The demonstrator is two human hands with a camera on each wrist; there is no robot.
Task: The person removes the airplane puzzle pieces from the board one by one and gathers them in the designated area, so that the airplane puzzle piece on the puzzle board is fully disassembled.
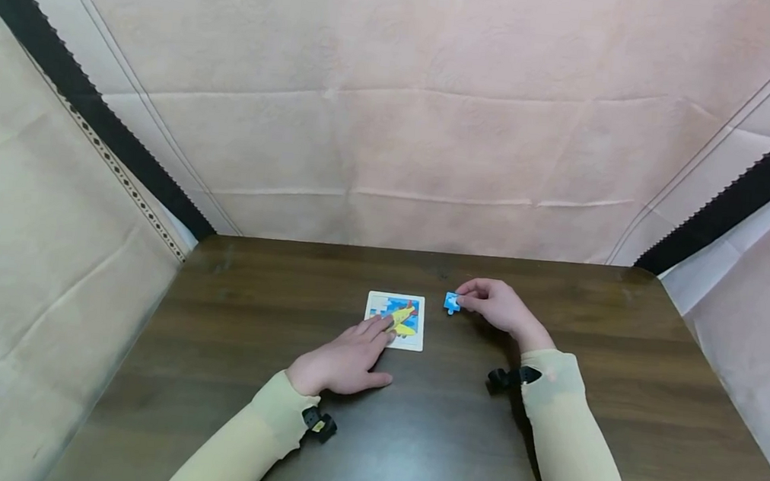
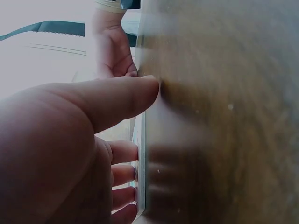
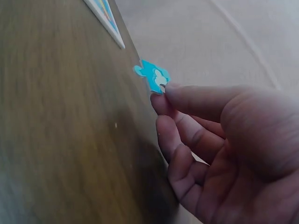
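Observation:
A small white-framed jigsaw puzzle (image 1: 419, 343) with a blue, yellow and red picture lies on the table. My left hand (image 1: 347, 356) rests its fairly straight fingers on the puzzle's lower left part, covering some of the picture. In the left wrist view those fingertips (image 2: 125, 173) touch the edge of the puzzle board (image 2: 142, 182), while the thumb points apart from it. To the right of the board, my right hand (image 1: 498, 305) pinches a blue jigsaw piece (image 1: 451, 303) between thumb and fingers. White cloud-like shapes show on the piece (image 3: 152, 74) in the right wrist view.
The dark wooden table (image 1: 436, 444) ends at a pale fabric wall (image 1: 433, 161) at the back. More pale cloth stands at both sides, with black strips (image 1: 94, 104) along the corners. A black wrist camera (image 1: 319, 423) sits on each sleeve cuff.

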